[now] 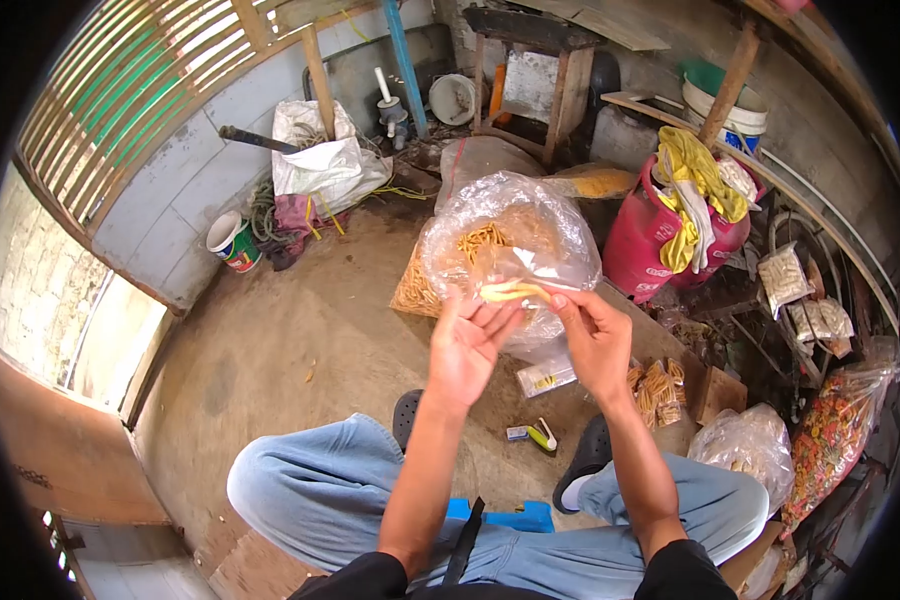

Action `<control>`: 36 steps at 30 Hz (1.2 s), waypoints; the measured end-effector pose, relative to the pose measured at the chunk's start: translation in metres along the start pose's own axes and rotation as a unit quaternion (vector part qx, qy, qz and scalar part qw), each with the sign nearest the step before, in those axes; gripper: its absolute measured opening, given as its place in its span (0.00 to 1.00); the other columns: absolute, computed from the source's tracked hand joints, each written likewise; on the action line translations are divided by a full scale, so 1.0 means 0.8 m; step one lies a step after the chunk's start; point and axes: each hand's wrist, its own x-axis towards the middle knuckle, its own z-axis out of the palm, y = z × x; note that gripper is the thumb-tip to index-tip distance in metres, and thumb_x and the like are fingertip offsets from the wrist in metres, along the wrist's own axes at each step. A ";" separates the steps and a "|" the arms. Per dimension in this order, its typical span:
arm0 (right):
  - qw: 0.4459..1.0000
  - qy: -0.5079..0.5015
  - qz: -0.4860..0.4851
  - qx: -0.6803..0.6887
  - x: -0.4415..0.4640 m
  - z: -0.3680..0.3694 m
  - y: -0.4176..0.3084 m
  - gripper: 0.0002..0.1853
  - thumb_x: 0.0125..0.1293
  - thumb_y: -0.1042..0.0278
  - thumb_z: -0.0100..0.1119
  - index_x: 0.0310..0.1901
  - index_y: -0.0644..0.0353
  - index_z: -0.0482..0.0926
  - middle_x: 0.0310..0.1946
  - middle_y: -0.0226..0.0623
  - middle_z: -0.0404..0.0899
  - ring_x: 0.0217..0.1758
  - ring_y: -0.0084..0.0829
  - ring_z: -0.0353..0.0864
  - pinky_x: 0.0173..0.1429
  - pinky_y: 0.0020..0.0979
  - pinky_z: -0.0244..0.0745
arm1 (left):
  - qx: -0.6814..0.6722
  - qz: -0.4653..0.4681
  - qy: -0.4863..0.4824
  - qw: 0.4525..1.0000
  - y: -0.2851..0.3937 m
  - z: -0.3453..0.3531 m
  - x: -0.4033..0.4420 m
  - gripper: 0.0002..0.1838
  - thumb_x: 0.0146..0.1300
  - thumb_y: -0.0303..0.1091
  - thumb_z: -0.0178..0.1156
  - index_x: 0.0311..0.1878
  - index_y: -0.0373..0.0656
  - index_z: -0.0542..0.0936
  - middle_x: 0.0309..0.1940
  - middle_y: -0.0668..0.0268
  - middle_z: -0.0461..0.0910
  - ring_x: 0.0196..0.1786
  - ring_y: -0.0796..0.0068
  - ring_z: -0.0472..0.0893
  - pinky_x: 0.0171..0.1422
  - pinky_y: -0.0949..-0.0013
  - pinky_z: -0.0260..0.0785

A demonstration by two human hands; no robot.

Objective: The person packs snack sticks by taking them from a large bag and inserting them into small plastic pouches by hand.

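Observation:
Right in front of me, my right hand (597, 338) pinches the edge of a small clear plastic bag (528, 268). A pale yellow strip (510, 291) shows at the bag's near edge; I cannot tell whether it is the bag's content or a part of it. My left hand (467, 345) is palm up with fingers spread, close to the strip. Behind both hands stands a large clear plastic bag (445, 230), its mouth wide, with thin golden-brown snack sticks (483, 241) inside. On the floor below lie a green stapler (542, 436) and a small blue box (517, 433).
Pink gas cylinders (640, 235) draped with a yellow cloth (705, 185) stand at right. Small filled packs (660, 395) lie near my right forearm. A bag of colourful snacks (838, 440) leans far right. White sacks (320, 160) and a small bucket (232, 240) are at left.

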 end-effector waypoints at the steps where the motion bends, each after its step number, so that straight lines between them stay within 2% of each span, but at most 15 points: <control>1: 1.000 -0.013 0.001 0.005 -0.004 0.003 0.002 0.09 0.65 0.72 0.61 0.44 0.65 0.82 0.33 0.38 0.85 0.37 0.19 0.81 0.42 0.23 0.74 | -0.008 0.026 0.020 0.999 -0.007 0.010 -0.001 0.27 0.73 0.50 0.43 0.61 0.34 0.68 0.57 0.52 0.75 0.60 0.62 0.75 0.66 0.61 0.68; 2: 1.000 -0.025 0.003 0.011 -0.006 0.007 0.003 0.09 0.64 0.73 0.61 0.44 0.64 0.82 0.35 0.40 0.85 0.38 0.21 0.82 0.42 0.23 0.74 | -0.017 0.051 0.040 0.998 -0.014 0.015 -0.002 0.26 0.74 0.48 0.43 0.61 0.35 0.68 0.58 0.51 0.74 0.60 0.62 0.75 0.65 0.62 0.70; 3: 0.999 -0.042 -0.033 0.003 -0.005 0.009 -0.003 0.10 0.61 0.75 0.63 0.44 0.64 0.83 0.40 0.42 0.84 0.41 0.28 0.84 0.44 0.26 0.76 | -0.038 0.073 0.060 0.995 -0.020 0.017 -0.001 0.24 0.74 0.46 0.43 0.60 0.34 0.68 0.57 0.52 0.74 0.58 0.63 0.76 0.63 0.63 0.73; 4: 0.998 -0.046 -0.033 0.005 -0.005 0.009 -0.009 0.10 0.61 0.75 0.63 0.44 0.64 0.83 0.40 0.42 0.84 0.41 0.28 0.84 0.44 0.26 0.76 | -0.038 0.077 0.063 0.994 -0.019 0.018 -0.002 0.24 0.74 0.46 0.43 0.60 0.34 0.68 0.57 0.52 0.74 0.58 0.63 0.76 0.63 0.63 0.73; 6: 0.990 -0.089 -0.105 -0.042 -0.003 0.008 -0.016 0.11 0.57 0.77 0.66 0.43 0.63 0.83 0.44 0.42 0.83 0.43 0.34 0.83 0.46 0.29 0.77 | -0.061 0.091 0.077 0.991 -0.016 0.021 -0.002 0.23 0.74 0.45 0.44 0.59 0.34 0.68 0.56 0.53 0.75 0.57 0.64 0.78 0.61 0.62 0.74; 9: 0.984 -0.052 -0.146 -0.091 -0.002 0.006 -0.011 0.12 0.54 0.78 0.67 0.42 0.63 0.83 0.43 0.41 0.83 0.44 0.37 0.83 0.47 0.32 0.77 | -0.043 0.091 0.054 0.993 -0.013 -0.002 0.003 0.23 0.74 0.46 0.43 0.58 0.34 0.68 0.54 0.53 0.76 0.54 0.65 0.79 0.59 0.62 0.76; 12: 0.986 -0.058 -0.128 -0.087 -0.003 0.004 -0.013 0.11 0.55 0.79 0.66 0.41 0.62 0.83 0.40 0.41 0.83 0.41 0.37 0.82 0.43 0.31 0.77 | 0.009 0.096 0.057 0.994 -0.010 -0.002 0.002 0.23 0.75 0.48 0.41 0.58 0.39 0.69 0.50 0.55 0.79 0.52 0.67 0.81 0.55 0.64 0.78; 16: 0.980 -0.075 -0.154 -0.100 -0.002 0.006 -0.001 0.09 0.56 0.79 0.66 0.40 0.62 0.83 0.38 0.40 0.82 0.37 0.36 0.81 0.39 0.31 0.75 | 0.029 0.106 0.074 0.991 -0.008 0.009 -0.001 0.23 0.74 0.49 0.42 0.57 0.39 0.69 0.50 0.55 0.79 0.52 0.66 0.81 0.56 0.63 0.77; 19: 0.982 -0.074 -0.152 -0.082 -0.004 0.011 -0.004 0.09 0.56 0.80 0.65 0.40 0.63 0.83 0.37 0.40 0.82 0.36 0.35 0.80 0.38 0.31 0.74 | 0.012 0.108 0.047 0.993 -0.009 0.012 -0.002 0.22 0.74 0.49 0.42 0.57 0.40 0.68 0.50 0.54 0.79 0.53 0.63 0.80 0.58 0.61 0.76; 21: 0.985 -0.051 -0.147 -0.074 -0.005 0.014 -0.002 0.09 0.57 0.81 0.64 0.40 0.63 0.83 0.36 0.38 0.82 0.31 0.29 0.78 0.34 0.27 0.72 | 0.002 0.098 0.038 0.994 -0.012 0.015 -0.001 0.22 0.74 0.49 0.42 0.60 0.42 0.64 0.55 0.52 0.76 0.57 0.61 0.77 0.62 0.60 0.73; 22: 0.985 -0.052 -0.147 -0.074 -0.007 0.016 -0.002 0.09 0.57 0.81 0.64 0.40 0.63 0.83 0.36 0.38 0.82 0.31 0.29 0.78 0.34 0.27 0.72 | 0.001 0.099 0.039 0.994 -0.014 0.017 -0.001 0.22 0.74 0.49 0.42 0.60 0.42 0.64 0.55 0.52 0.76 0.57 0.61 0.77 0.62 0.60 0.73; 24: 0.992 -0.027 -0.104 -0.069 -0.009 0.019 -0.004 0.09 0.59 0.82 0.62 0.41 0.62 0.83 0.36 0.36 0.82 0.26 0.22 0.74 0.29 0.23 0.68 | -0.008 0.100 0.010 0.995 -0.018 0.022 -0.001 0.21 0.74 0.45 0.43 0.63 0.44 0.60 0.59 0.51 0.72 0.62 0.60 0.73 0.65 0.59 0.70; 27: 0.992 -0.001 -0.106 -0.067 -0.011 0.024 -0.002 0.09 0.59 0.82 0.61 0.41 0.62 0.83 0.36 0.34 0.82 0.24 0.18 0.69 0.27 0.21 0.64 | 0.020 0.101 0.009 0.995 -0.025 0.025 -0.002 0.23 0.74 0.40 0.46 0.66 0.44 0.55 0.62 0.52 0.70 0.65 0.61 0.70 0.67 0.60 0.68; 30: 0.995 0.003 -0.083 -0.059 -0.016 0.026 0.001 0.10 0.58 0.81 0.63 0.42 0.61 0.83 0.36 0.34 0.82 0.25 0.19 0.71 0.27 0.21 0.65 | -0.025 0.105 0.025 0.994 -0.029 0.022 -0.001 0.20 0.73 0.37 0.47 0.64 0.44 0.58 0.62 0.54 0.70 0.65 0.63 0.71 0.66 0.61 0.69; 36: 0.992 0.004 -0.115 -0.059 -0.016 0.031 0.009 0.07 0.56 0.80 0.66 0.37 0.61 0.81 0.36 0.35 0.83 0.27 0.20 0.74 0.28 0.21 0.67 | -0.067 0.101 0.030 0.992 -0.024 0.012 0.004 0.20 0.74 0.39 0.46 0.63 0.38 0.63 0.62 0.59 0.69 0.64 0.68 0.71 0.64 0.62 0.70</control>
